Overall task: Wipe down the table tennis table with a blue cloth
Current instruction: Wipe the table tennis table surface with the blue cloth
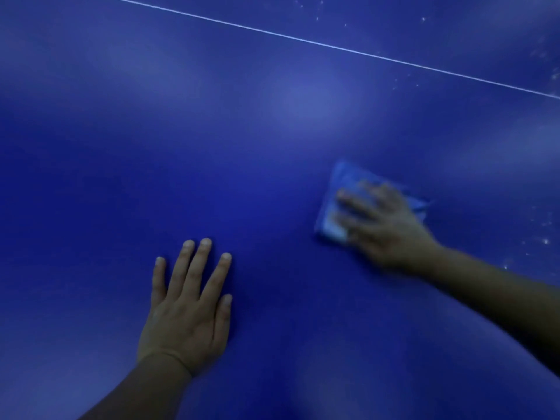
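The dark blue table tennis table [242, 131] fills the whole view. A folded blue cloth [339, 189] lies flat on it at the right of centre. My right hand [385, 225] presses down on the cloth with spread fingers and looks blurred by motion; it covers the cloth's near right part. My left hand [188, 307] rests palm down on the bare table at the lower left, fingers apart, holding nothing.
A thin white line [303, 40] crosses the table diagonally from the top left to the right edge. White specks of dust [542, 219] dot the surface along the right side and in the top right corner [424, 19].
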A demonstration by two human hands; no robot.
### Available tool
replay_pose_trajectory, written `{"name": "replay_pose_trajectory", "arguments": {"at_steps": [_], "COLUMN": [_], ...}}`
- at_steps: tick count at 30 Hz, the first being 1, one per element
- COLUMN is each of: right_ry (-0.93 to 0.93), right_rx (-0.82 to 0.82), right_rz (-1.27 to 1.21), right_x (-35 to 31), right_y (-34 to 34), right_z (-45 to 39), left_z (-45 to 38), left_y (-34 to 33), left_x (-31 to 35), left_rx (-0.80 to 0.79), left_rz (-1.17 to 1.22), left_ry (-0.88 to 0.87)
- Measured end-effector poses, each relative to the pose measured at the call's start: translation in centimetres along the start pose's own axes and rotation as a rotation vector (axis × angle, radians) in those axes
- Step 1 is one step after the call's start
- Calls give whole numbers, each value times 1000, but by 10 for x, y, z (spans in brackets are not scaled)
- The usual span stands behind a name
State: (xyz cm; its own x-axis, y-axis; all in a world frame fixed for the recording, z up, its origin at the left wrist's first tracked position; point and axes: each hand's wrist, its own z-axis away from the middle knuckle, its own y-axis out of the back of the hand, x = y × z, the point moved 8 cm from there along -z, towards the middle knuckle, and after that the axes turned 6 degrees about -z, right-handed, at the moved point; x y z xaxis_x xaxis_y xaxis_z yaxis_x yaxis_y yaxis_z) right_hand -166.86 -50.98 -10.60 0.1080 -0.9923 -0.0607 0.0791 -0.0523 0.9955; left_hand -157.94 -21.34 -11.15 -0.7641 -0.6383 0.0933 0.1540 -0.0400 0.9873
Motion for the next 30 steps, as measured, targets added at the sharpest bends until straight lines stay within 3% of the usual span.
{"name": "replay_pose_trajectory", "arguments": {"at_steps": [1, 4, 5, 6, 7, 10, 12, 14, 16, 18, 19, 21, 23, 25, 27, 30], "right_ry": [-128, -897, -1099, -1154, -1060, -497, -327, -558, -1073, -1434, -1428, -1084, -674, -543, -807, -1252], "right_rx": [5, 131, 177, 205, 201, 79, -71, -31, 135, 206, 217, 216, 77, -47, 18, 152], "right_rz": [76, -80, -147, -178, -144, -112, -58, -9, -176, -262, -226, -119, -135, -74, -19, -245], "right_x": [41, 159, 164, 148, 120, 22, 20, 92, 160, 162, 146, 98, 54, 69, 129, 171], "right_y": [0, 23, 29, 30, 28, 3, -9, -2, 15, 24, 25, 25, 2, -9, 2, 15], "right_z": [-4, -5, -4, -12, -28, -62, -38, 1, 55, 82, 70, 12, -37, -43, -15, 26], "left_z": [0, 1, 1, 0, 0, -1, 2, -5, -20, -44, -57, -83, -97, -101, -101, -102], "left_y": [0, -1, -1, 0, 1, 1, 9, 19, 26, 28, 28, 27, 23, 19, 19, 19], "left_x": [0, 0, 0, 1, 1, 0, -1, -5, -12, -11, -7, -1, 2, 3, 5, 4], "left_rx": [2, 8, 11, 13, 14, 12, 45, 95, 116, 118, 117, 111, 90, 76, 78, 103], "left_rz": [1, 4, 3, 5, 10, 37, 76, 85, 76, 92, 106, 141, 156, 138, 131, 128], "left_ry": [0, 7, 10, 9, 8, 13, 17, 25, 75, 137, 165, 243, 333, 370, 359, 356]}}
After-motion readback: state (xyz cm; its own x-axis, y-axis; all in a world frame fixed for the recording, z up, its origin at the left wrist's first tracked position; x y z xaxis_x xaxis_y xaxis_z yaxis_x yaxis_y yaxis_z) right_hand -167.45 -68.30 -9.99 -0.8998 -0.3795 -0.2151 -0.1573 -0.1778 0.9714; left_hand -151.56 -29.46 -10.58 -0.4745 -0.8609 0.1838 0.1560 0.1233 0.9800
